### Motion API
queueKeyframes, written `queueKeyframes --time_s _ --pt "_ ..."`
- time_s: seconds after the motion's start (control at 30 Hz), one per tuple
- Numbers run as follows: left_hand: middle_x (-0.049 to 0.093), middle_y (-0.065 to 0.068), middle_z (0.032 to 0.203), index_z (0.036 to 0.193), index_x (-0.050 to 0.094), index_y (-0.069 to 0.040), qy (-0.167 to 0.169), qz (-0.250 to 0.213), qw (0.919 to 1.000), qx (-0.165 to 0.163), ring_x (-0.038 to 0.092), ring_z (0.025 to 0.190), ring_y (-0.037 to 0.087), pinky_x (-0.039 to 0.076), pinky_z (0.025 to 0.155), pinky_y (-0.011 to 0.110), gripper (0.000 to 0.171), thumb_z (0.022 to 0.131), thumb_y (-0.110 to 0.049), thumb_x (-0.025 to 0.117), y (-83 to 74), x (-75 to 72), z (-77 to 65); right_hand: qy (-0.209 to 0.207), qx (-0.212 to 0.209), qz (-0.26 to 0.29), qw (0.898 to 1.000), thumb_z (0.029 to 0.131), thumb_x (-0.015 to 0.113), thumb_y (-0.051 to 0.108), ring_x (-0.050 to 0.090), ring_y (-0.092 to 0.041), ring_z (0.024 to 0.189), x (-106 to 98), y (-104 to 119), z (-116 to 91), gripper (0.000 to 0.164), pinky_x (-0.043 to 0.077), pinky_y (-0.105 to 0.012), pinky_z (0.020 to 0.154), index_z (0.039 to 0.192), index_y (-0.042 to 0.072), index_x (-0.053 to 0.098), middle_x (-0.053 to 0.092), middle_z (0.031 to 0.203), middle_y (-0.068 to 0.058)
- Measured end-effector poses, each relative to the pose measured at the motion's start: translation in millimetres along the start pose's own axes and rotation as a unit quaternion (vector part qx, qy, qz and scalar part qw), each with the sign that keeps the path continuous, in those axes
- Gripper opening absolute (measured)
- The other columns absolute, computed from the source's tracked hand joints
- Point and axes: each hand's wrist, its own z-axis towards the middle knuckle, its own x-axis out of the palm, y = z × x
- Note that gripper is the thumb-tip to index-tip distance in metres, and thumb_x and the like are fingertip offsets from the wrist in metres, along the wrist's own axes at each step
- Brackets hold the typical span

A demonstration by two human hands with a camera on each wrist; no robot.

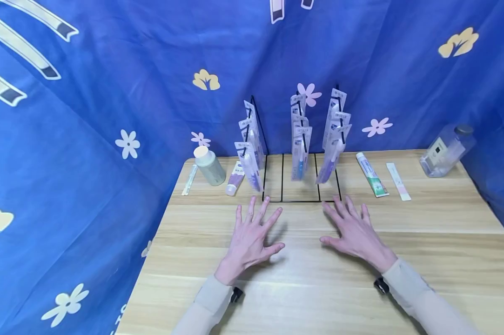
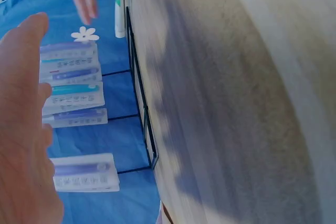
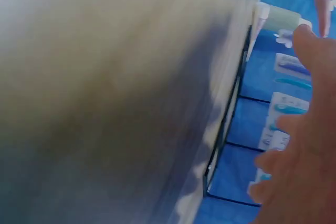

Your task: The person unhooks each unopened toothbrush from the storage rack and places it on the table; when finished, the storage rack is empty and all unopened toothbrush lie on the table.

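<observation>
My left hand [image 1: 252,239] is held over the wooden table with fingers spread and nothing in it. To its right, my right hand [image 1: 356,235] is likewise spread and holds nothing. Both cast shadows on the tabletop, and their fingertips point at the front bar of a black wire rack [image 1: 302,201]. On the rack's hooks hang packaged toothbrushes in three rows: a left row [image 1: 248,163], a middle row [image 1: 300,153] and a right row [image 1: 332,149]. The left wrist view shows the toothbrush packs [image 2: 79,95] beyond my fingers; in the right wrist view my hand partly hides them.
Left of the rack are a purple-and-white tube [image 1: 235,178], a white-capped bottle [image 1: 210,166] and a slim packet [image 1: 189,180]. On the right lie a green-and-white toothpaste tube [image 1: 372,175], another slim packet [image 1: 398,182] and a clear dark-lidded jar [image 1: 446,151]. Blue patterned cloth [image 1: 151,93] hangs behind.
</observation>
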Motion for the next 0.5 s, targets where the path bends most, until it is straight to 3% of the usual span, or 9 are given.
queueKeyframes --time_s 0.3,0.5 --pt "0.015 0.010 0.172 0.162 0.023 -0.036 -0.024 0.010 0.9997 -0.001 0.016 0.156 0.046 0.022 0.114 0.078 0.092 0.085 -0.085 0.040 2.8 3.5 -2.6 0.120 0.020 0.013 0.993 0.087 0.060 0.074 0.007 -0.054 0.154 8.8 -10.6 50.3 0.095 0.004 -0.084 0.111 0.162 0.027 0.026 0.019 0.169 -0.018" --pt "0.017 0.012 0.171 0.162 0.024 -0.034 -0.032 -0.010 0.9994 -0.004 0.015 0.156 0.047 0.020 0.114 0.079 0.094 0.084 -0.080 0.049 5.7 3.3 -2.1 0.181 0.035 0.029 0.983 0.090 0.058 0.072 0.003 -0.058 0.152 4.7 -15.0 63.8 0.093 -0.001 -0.085 0.110 0.163 0.026 0.023 0.011 0.171 -0.018"
